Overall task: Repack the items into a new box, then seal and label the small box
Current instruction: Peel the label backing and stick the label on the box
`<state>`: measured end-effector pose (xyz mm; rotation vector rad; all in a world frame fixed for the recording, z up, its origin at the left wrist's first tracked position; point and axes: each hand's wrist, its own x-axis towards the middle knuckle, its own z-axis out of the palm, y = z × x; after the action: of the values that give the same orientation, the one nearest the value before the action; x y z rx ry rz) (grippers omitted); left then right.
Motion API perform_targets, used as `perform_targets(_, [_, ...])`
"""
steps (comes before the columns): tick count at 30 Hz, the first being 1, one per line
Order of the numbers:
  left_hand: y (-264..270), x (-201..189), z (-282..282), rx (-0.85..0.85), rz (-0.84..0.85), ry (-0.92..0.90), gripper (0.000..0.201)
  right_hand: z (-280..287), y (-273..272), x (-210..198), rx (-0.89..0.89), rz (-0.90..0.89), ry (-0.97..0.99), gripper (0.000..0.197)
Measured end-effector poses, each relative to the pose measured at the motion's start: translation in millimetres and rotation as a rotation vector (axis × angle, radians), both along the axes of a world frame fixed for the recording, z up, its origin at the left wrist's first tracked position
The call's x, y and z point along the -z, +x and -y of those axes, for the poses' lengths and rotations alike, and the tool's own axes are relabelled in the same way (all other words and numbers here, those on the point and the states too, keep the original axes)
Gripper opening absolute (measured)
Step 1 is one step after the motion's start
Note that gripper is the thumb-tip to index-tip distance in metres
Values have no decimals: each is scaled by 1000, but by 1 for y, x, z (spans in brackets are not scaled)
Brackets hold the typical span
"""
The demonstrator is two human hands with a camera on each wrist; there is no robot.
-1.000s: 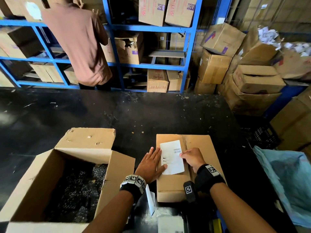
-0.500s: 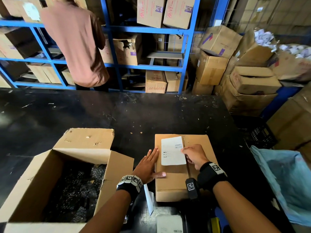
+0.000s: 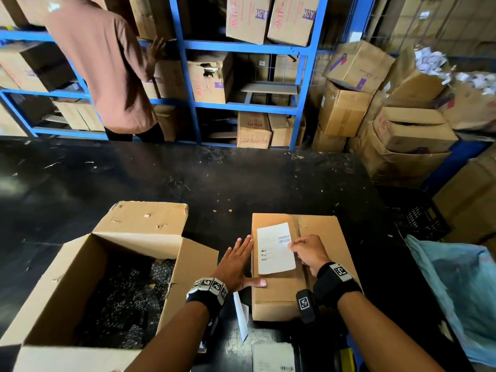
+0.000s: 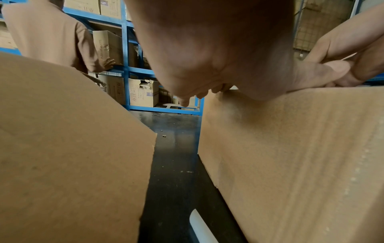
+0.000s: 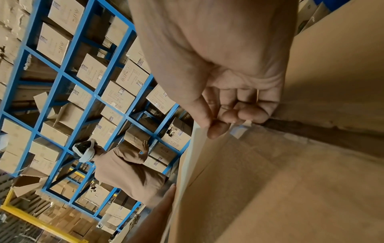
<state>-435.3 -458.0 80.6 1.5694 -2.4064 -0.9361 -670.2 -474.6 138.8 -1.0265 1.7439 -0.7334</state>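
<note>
The small closed cardboard box (image 3: 281,294) lies on the black table, with a white label (image 3: 275,248) on the left half of its top. My left hand (image 3: 234,267) lies flat along the box's left side with straight fingers, the thumb resting on the top edge. My right hand (image 3: 308,253) sits on the box top with curled fingers at the label's right edge. In the right wrist view the thumb and forefinger (image 5: 214,129) pinch that edge of the label (image 5: 193,156), which stands slightly off the box (image 5: 270,189).
A large open box (image 3: 139,226) holding dark wrapped items (image 3: 126,299) stands left of my left hand. White backing paper (image 3: 241,315) and a label sheet (image 3: 272,355) lie near the table's front edge. A blue bag (image 3: 456,291) is at the right. A person (image 3: 107,63) stands at the blue shelves.
The label has shifted toward the far end of the box top. My left hand slid off the label to the box's left side. My right hand moved with the label's right edge.
</note>
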Motion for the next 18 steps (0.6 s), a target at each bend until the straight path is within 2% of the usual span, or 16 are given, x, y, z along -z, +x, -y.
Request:
perform_targets(10, [-2,0,0,-3,44,-53,129,5,-2,12,28,-10,1,15])
perform_targets(14, [-15,-13,3,-48,85,-168,105,7,-2,13,36,-30,3,11])
perform_targets(18, [-29,-20,11,-16,160,-200,80,6,-1,15,57,-37,10,5])
